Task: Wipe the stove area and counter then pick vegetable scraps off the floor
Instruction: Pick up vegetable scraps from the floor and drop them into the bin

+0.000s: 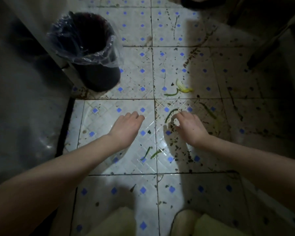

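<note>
Down on the tiled floor (109,167), much of what I see is lost to darkness: the right edge and the top corners go black, and a dark round shape (201,2) is cut off at the top so I cannot tell what it is. A grey cabinet (24,82) fills the left side, dim and blurred. Pale cloth (117,222) at the bottom edge is cropped too. My left hand (126,126) hovers over the tiles with its back up and fingers loosely bent; its fingertips are tucked out of sight, and I see nothing in it. My right hand (189,128) is half open, thumb and forefinger parted with bare floor showing between them, just beside a curved green strip (170,114); whether a fingertip touches it I cannot tell. More scraps lie around: a yellow peel (183,87) touching a green piece (171,94) farther off, a long strip (209,110) fading into shadow on the right, and two short green bits (147,152) between my forearms. A dark bin (95,77) stands by the cabinet, lined with a clear bag (85,53); its inside is too black to show any contents.
</note>
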Demonstrator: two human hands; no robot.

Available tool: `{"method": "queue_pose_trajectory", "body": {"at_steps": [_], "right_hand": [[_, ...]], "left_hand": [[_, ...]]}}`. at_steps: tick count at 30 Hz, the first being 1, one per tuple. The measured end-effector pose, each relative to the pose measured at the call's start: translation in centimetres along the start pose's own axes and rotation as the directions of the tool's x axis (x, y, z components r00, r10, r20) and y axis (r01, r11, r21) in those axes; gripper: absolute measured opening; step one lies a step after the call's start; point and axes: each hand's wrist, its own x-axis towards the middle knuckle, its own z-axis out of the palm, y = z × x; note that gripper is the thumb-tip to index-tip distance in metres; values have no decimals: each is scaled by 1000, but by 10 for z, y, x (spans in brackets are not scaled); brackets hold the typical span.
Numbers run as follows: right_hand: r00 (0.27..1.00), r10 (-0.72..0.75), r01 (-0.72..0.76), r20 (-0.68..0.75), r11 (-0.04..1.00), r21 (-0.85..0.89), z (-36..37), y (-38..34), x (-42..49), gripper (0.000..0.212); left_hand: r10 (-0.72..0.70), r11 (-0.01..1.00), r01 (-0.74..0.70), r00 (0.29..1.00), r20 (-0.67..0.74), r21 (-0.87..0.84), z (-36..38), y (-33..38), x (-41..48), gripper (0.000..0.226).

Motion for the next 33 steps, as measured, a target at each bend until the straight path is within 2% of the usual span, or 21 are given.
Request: {"method": "queue_pose_trajectory", "body": {"at_steps": [8,14,17,21,24,27,33], "right_hand": [[991,-133,130,34,989,69,32,-21,-24,39],[959,-247,238,136,968,80,55,-40,-24,44],[919,-354,348,172,935,66,67,-45,-22,54],[854,-471,485,223,875,-10,75,-46,-17,68],[806,-527,561,270,825,-65,77,-43,-13,65],[793,-521,575,315,811,-108,76,-39,-12,61],[727,-585,658,361,743,-121,74,-39,-10,79]], "left_hand": [[96,995,-94,993,63,-40,48,6,-54,38],[122,991,-110,976,178,-74,62,20,-90,29],[205,979,-203,975,87,-33,61,19,-102,20],[105,991,-95,989,101,-97,59,16,-92,31],[56,991,-46,995,81,-129,62,14,-82,33],[55,990,-44,995,79,-137,59,15,-79,35],[65,993,-58,996,69,-102,56,8,-78,28]]}}
